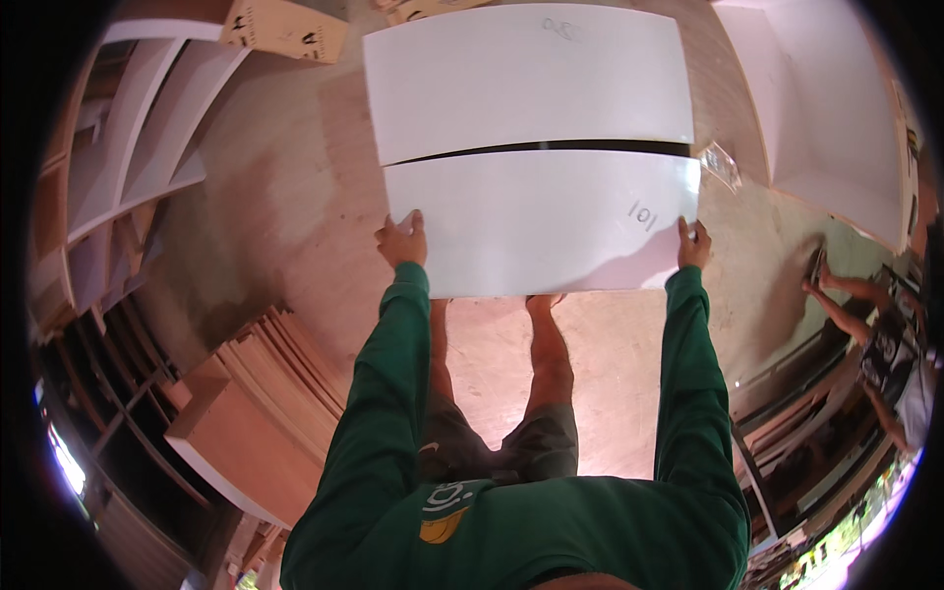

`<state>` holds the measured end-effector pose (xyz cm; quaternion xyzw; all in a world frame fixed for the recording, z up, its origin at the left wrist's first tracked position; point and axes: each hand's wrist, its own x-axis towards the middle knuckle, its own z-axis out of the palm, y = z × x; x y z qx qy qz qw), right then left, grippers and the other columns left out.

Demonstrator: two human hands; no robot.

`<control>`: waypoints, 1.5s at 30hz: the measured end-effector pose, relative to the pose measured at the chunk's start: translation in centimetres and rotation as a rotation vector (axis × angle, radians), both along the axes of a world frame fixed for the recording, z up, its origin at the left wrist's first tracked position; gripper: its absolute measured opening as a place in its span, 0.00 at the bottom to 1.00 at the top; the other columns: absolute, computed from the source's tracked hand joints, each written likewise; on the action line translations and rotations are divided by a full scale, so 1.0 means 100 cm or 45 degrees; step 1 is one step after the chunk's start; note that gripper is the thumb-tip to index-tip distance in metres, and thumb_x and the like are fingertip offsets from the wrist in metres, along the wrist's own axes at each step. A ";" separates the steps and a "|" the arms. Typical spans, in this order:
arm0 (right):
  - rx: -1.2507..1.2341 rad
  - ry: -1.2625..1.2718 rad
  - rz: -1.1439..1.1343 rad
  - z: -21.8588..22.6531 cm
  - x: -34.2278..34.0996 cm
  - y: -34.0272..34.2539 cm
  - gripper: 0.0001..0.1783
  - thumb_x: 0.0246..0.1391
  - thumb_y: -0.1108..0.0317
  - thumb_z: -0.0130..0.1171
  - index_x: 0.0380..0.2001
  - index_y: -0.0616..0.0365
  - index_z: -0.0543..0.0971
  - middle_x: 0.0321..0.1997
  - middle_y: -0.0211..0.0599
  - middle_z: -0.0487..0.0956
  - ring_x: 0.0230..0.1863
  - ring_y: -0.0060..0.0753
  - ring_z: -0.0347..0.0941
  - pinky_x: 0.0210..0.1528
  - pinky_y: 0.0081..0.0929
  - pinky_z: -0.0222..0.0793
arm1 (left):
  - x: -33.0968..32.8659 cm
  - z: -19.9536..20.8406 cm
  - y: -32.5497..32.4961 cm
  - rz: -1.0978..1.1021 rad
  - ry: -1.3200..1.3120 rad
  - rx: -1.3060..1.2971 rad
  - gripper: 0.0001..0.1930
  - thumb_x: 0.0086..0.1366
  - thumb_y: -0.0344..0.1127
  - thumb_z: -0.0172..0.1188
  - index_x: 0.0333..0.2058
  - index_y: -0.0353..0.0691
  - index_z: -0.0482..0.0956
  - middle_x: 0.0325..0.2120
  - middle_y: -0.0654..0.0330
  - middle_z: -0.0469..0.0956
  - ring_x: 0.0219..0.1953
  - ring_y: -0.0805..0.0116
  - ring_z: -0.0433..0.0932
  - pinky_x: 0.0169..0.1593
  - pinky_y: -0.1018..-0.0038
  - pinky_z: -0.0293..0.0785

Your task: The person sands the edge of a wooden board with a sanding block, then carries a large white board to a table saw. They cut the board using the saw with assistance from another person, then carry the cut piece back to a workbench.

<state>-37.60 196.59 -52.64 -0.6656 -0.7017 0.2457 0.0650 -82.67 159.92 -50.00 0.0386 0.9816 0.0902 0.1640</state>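
Observation:
A white rectangular panel with pencil marks near its right end spans the space between my two hands. My left hand grips its left edge, thumb on the top face. At the opposite edge my right hand grips the panel in the same way, the other fingers partly hidden. Just beyond lies a second white panel, also marked in pencil, with a narrow dark gap between the two. Whether the panels touch anywhere cannot be made out. Below the near panel my bare legs show.
White open cabinets stand at the far left and far right. Stacked boards lean at the lower left. A cardboard box sits at the back. At the right another person is near dark racks.

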 end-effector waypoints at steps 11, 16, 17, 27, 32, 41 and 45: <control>0.164 0.128 -0.240 0.010 -0.021 -0.007 0.31 0.48 0.42 0.65 0.45 0.57 0.82 0.39 0.51 0.77 0.41 0.48 0.75 0.47 0.39 0.71 | -0.011 0.003 -0.006 -0.124 -0.109 0.194 0.46 0.56 0.62 0.61 0.61 0.29 0.63 0.55 0.36 0.66 0.56 0.40 0.68 0.57 0.54 0.68; 0.065 0.191 -0.299 0.023 -0.030 0.000 0.31 0.48 0.41 0.64 0.47 0.55 0.82 0.43 0.52 0.76 0.46 0.49 0.75 0.50 0.38 0.70 | -0.011 0.002 -0.012 -0.141 -0.108 0.092 0.46 0.57 0.63 0.61 0.60 0.27 0.63 0.54 0.35 0.66 0.55 0.40 0.69 0.56 0.55 0.69; 0.073 0.207 -0.289 0.024 -0.031 0.001 0.32 0.48 0.42 0.64 0.48 0.55 0.82 0.43 0.52 0.76 0.45 0.49 0.75 0.50 0.38 0.70 | -0.011 0.001 -0.014 -0.132 -0.121 0.131 0.46 0.57 0.63 0.61 0.60 0.27 0.64 0.54 0.35 0.66 0.54 0.40 0.69 0.56 0.55 0.70; 0.060 0.229 -0.238 0.026 -0.033 0.005 0.31 0.47 0.44 0.65 0.48 0.54 0.81 0.44 0.51 0.75 0.45 0.47 0.75 0.49 0.38 0.71 | -0.017 -0.004 -0.016 -0.200 -0.076 0.128 0.44 0.56 0.63 0.62 0.56 0.26 0.68 0.49 0.35 0.69 0.52 0.42 0.70 0.54 0.55 0.70; 0.083 0.235 -0.068 0.020 -0.026 0.004 0.30 0.51 0.48 0.64 0.52 0.56 0.78 0.49 0.51 0.75 0.46 0.44 0.74 0.50 0.35 0.71 | -0.013 -0.004 -0.016 -0.255 -0.004 0.150 0.47 0.54 0.62 0.64 0.59 0.26 0.63 0.53 0.34 0.66 0.57 0.40 0.66 0.59 0.57 0.66; -0.073 -0.017 0.241 0.058 0.073 -0.040 0.24 0.50 0.72 0.62 0.54 0.54 0.75 0.52 0.41 0.75 0.54 0.47 0.72 0.56 0.38 0.70 | 0.054 0.049 -0.092 -0.810 -0.375 0.097 0.58 0.47 0.43 0.75 0.67 0.27 0.44 0.58 0.33 0.61 0.59 0.38 0.63 0.63 0.57 0.62; -0.119 0.001 0.402 0.062 0.087 -0.073 0.31 0.47 0.70 0.66 0.57 0.52 0.70 0.59 0.39 0.69 0.56 0.48 0.70 0.56 0.39 0.70 | 0.075 0.034 -0.101 -0.857 -0.140 0.071 0.59 0.44 0.40 0.75 0.67 0.28 0.44 0.54 0.34 0.65 0.57 0.38 0.65 0.58 0.56 0.67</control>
